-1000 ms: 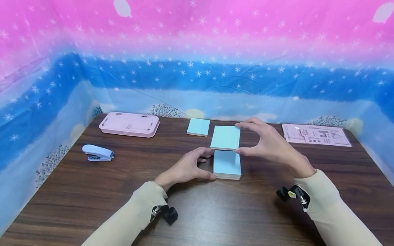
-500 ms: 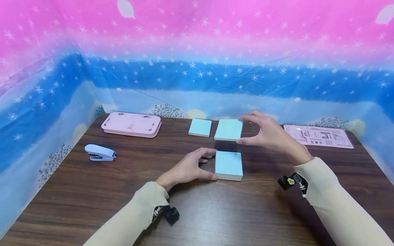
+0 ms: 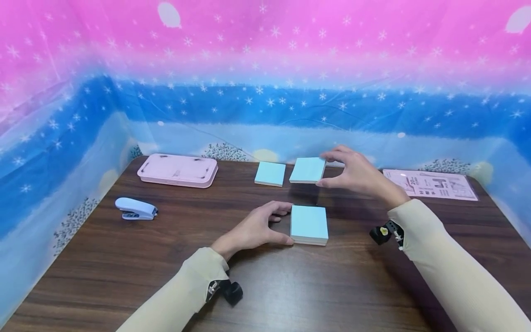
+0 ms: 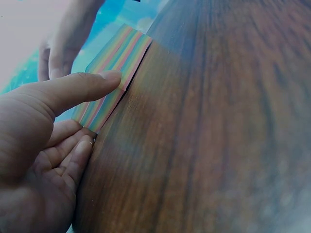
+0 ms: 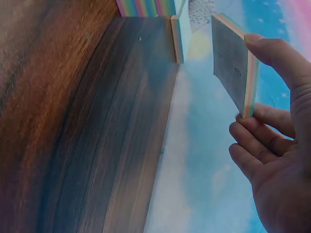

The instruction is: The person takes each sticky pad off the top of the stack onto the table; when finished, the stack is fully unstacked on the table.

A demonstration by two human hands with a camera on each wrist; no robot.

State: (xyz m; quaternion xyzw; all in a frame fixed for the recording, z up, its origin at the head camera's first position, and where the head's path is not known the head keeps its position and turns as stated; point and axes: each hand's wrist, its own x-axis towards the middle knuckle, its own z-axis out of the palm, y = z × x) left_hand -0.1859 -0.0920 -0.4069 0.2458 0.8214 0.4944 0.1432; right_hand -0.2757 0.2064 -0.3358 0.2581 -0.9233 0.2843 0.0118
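Observation:
In the head view my right hand [image 3: 356, 173] pinches a light-blue sticky-note pad [image 3: 308, 170] by its right-hand edges. The pad is lifted off the table, its shadow falling below it. The right wrist view shows this pad's grey underside and multicoloured edge [image 5: 250, 82] between thumb and fingers. At mid-table a stack of sticky-note pads [image 3: 309, 223] has a light-blue top. My left hand [image 3: 255, 228] holds that stack at its left corners, thumb at the near one. Striped, many-coloured sides of the stack [image 4: 126, 53] show in the left wrist view.
Another light-blue pad [image 3: 269, 174] lies at the back, left of the lifted one. A pink case [image 3: 177, 169] and a pale-blue stapler [image 3: 136, 209] lie to the left. A pink printed sheet [image 3: 431, 184] lies back right. A snowflake-patterned cloth [image 3: 265, 103] hangs behind the table.
My right hand has carried the pad from just above the stack's far edge to the back, beside the other pad. The left hand stays at the stack.

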